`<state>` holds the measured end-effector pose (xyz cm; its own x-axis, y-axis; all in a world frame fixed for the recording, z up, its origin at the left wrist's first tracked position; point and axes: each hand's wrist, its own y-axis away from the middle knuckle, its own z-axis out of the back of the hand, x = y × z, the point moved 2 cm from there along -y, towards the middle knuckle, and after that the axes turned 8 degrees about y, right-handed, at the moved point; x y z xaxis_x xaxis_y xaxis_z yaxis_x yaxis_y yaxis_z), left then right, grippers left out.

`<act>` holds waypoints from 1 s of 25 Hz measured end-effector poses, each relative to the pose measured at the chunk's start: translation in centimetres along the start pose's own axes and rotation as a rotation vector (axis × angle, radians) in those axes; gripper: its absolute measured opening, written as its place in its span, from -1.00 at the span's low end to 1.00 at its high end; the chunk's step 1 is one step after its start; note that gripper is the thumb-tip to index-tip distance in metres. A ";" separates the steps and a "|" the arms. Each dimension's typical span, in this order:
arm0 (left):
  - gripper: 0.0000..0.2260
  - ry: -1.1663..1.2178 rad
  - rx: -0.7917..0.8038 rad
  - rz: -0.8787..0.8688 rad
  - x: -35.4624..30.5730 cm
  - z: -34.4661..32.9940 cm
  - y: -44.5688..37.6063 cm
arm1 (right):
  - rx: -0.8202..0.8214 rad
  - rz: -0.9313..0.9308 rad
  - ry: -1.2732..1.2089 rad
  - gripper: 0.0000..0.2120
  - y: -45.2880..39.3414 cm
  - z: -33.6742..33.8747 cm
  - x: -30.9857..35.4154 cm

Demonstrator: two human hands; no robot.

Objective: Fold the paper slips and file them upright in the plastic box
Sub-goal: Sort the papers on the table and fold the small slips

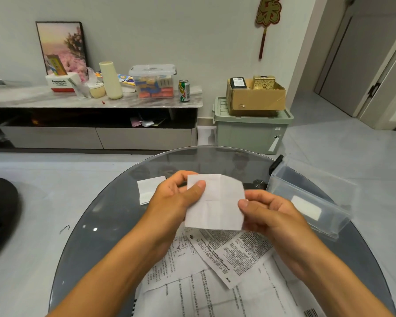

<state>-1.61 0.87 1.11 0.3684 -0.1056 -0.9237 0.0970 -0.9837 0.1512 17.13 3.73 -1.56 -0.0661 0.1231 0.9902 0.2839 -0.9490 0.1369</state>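
One creased white paper slip [215, 202] is held up over the middle of the round glass table [96, 220] by two hands: the left hand [172, 197] pinches its upper left corner, thumb in front, and the right hand [268, 213] pinches its right edge. One clear plastic box [311, 195] sits at three o'clock with one folded slip [306, 208] inside. One more folded slip [150, 189] lies at ten o'clock, and a heap of printed sheets [226, 271], overlapped beyond counting, lies at six o'clock.

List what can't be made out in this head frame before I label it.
- Printed sheets: text too small to read; bottom edge crops them.
- Held slip: fingers of the left hand and right hand hidden behind it.
- Folded slip on the table: partly behind the left hand.
- Plastic box: contents unclear through its translucent wall.
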 end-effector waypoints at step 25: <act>-0.88 -0.159 0.055 -0.001 2.0 -1.2 0.3 | -0.120 0.050 0.049 -0.81 0.3 -0.9 -0.7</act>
<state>0.25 0.56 -0.32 0.2170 -0.1222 -0.9685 0.0452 -0.9898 0.1350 16.38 3.08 -2.22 -0.1019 0.0636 0.9928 0.1716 -0.9819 0.0805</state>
